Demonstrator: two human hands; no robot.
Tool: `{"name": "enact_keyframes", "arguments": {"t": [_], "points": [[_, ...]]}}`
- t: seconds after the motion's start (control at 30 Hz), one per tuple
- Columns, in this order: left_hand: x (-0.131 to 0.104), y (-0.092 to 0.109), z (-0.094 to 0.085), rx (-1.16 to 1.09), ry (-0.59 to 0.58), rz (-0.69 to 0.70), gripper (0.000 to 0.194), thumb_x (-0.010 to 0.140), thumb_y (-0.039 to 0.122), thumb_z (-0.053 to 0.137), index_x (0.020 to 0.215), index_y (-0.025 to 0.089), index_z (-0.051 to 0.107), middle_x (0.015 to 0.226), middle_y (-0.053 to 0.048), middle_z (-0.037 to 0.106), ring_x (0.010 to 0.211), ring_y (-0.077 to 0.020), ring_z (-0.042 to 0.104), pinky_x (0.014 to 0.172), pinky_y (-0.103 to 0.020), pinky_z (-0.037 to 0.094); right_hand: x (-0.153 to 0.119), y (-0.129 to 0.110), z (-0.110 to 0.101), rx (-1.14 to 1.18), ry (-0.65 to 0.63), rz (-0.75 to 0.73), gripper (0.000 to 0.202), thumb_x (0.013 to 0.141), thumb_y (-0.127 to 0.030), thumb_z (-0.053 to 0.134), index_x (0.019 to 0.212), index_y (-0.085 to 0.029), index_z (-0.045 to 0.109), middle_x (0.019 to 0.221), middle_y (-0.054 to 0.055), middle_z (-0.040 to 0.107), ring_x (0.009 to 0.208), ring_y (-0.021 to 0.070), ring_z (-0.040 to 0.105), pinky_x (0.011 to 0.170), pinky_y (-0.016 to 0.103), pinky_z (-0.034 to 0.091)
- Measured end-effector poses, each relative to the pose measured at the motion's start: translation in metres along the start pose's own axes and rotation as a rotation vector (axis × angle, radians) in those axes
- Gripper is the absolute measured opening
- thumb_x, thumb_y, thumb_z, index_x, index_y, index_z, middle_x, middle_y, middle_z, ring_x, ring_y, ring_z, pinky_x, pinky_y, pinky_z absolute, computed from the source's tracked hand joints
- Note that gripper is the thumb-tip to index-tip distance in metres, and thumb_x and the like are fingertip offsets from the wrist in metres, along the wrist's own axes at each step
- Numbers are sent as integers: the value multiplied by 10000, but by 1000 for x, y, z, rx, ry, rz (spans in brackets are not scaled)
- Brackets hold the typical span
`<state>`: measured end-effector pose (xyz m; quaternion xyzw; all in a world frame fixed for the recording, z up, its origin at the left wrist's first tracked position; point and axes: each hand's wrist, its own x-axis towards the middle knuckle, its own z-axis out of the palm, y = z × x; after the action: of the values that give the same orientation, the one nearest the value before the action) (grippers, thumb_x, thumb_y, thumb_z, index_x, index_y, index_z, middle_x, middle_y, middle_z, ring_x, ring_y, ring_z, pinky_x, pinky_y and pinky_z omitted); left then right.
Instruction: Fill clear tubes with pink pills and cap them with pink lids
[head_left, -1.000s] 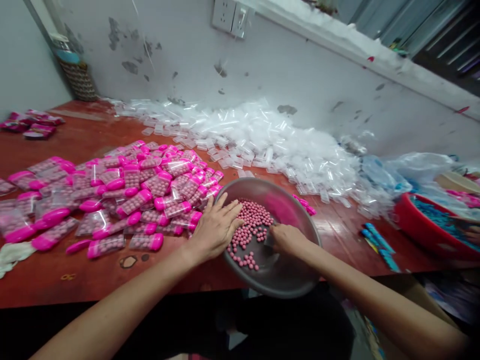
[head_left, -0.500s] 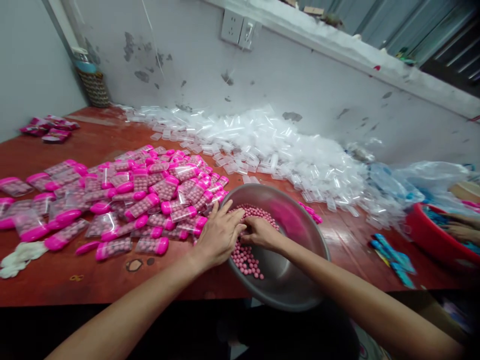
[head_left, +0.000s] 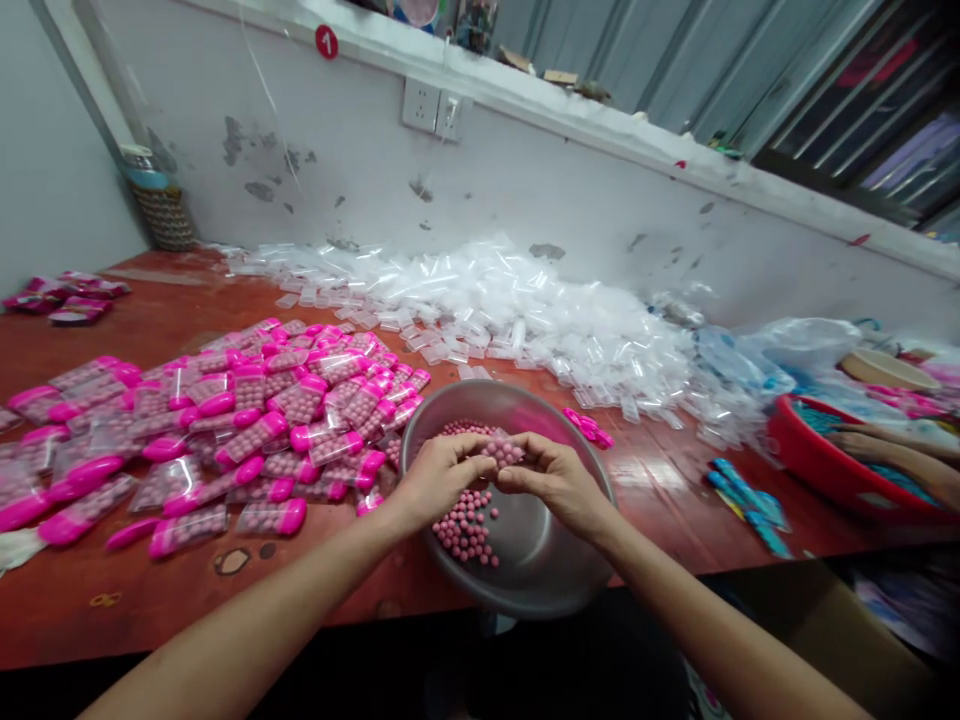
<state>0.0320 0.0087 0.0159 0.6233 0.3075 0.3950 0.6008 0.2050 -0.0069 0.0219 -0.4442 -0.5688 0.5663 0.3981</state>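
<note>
My left hand [head_left: 439, 478] and my right hand [head_left: 559, 482] meet over a grey metal bowl [head_left: 559, 560]. Between their fingertips is a small clear plastic container [head_left: 501, 452] filled with pink balls; the fingers partly cover it, and its ends are hard to make out. Loose pink balls [head_left: 466, 528] lie along the left side of the bowl. To the left spreads a heap of filled clear containers with bright pink caps [head_left: 251, 420]. A few loose pink caps [head_left: 589, 428] lie just behind the bowl's right rim.
A long heap of clear containers [head_left: 517, 310] runs along the wall. Blue packets [head_left: 750, 505] lie to the right, beside a red basin [head_left: 795, 450] where another person's hands [head_left: 885, 445] reach among blue pieces. Pink packets [head_left: 71, 297] and a woven-covered jar [head_left: 161, 210] stand far left.
My hands have risen from the balls and the bowl's left side, bringing up the container full of balls between them. The view has tilted upward and swung right.
</note>
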Motion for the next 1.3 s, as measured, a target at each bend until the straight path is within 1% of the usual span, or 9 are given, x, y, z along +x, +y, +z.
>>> {"name": "enact_keyframes", "arguments": {"t": [0.17, 0.4, 0.5, 0.6, 0.7, 0.8, 0.87, 1.07, 1.3], "points": [[9, -8, 10, -405, -66, -252, 300, 652, 295, 689, 873, 98, 636, 791, -62, 633, 712, -143, 593, 697, -274, 475, -11, -10, -18, -161, 71, -132, 307, 701, -237, 655, 993, -206, 565, 838, 6, 629, 694, 113, 592, 635, 248, 495], [9, -7, 18, -287, -201, -211, 280, 681, 322, 670, 864, 116, 626, 694, -14, 584, 631, -116, 546, 618, -237, 445, -26, -3, -23, -449, 46, -376, 108, 745, -227, 617, 836, -180, 651, 796, 29, 646, 732, 130, 597, 680, 249, 474], [8, -7, 17, -199, -202, -229, 272, 701, 320, 649, 889, 124, 630, 746, -31, 608, 681, -142, 557, 651, -256, 455, -29, 3, -29, -434, 22, -353, 279, 751, -269, 610, 1020, -199, 587, 844, 27, 654, 747, 131, 612, 684, 251, 478], [6, -8, 14, -165, -96, -268, 273, 716, 327, 635, 915, 140, 633, 847, -53, 631, 770, -172, 573, 706, -277, 468, -22, 10, -69, -521, 227, -214, 417, 796, -332, 532, 1186, -206, 457, 853, 21, 663, 703, 123, 624, 634, 239, 486], [3, -11, 13, -155, -5, -308, 259, 729, 333, 626, 920, 158, 640, 871, -50, 643, 814, -186, 583, 740, -283, 472, -6, 21, -135, -922, 595, -1, 288, 852, -320, 415, 1060, -192, 567, 953, 52, 658, 836, 149, 610, 736, 268, 461], [2, -14, 13, -145, 25, -322, 270, 720, 334, 636, 940, 178, 648, 874, -46, 661, 837, -200, 591, 749, -285, 477, 13, 41, -191, -1059, 629, 134, 204, 806, -255, 487, 916, -196, 647, 957, 70, 665, 899, 198, 590, 797, 311, 418], [2, -15, 13, -133, 48, -327, 288, 727, 336, 631, 976, 193, 645, 889, -45, 669, 848, -204, 593, 751, -284, 479, 27, 56, -210, -1124, 585, 203, 180, 782, -263, 529, 890, -209, 662, 938, 68, 671, 892, 206, 591, 785, 303, 408], [3, -11, 14, -44, 55, -336, 268, 733, 330, 632, 978, 224, 655, 892, -20, 671, 854, -185, 593, 738, -235, 469, 67, 86, -213, -1251, 549, 315, 319, 814, -430, 473, 996, -220, 630, 1031, 101, 631, 975, 228, 550, 782, 314, 385], [4, -15, 14, -49, 71, -319, 272, 749, 326, 614, 996, 214, 643, 897, -25, 668, 864, -190, 591, 765, -258, 470, 69, 77, -210, -1200, 548, 260, 238, 772, -323, 547, 964, -210, 634, 945, 80, 650, 890, 213, 580, 744, 309, 408]]}}
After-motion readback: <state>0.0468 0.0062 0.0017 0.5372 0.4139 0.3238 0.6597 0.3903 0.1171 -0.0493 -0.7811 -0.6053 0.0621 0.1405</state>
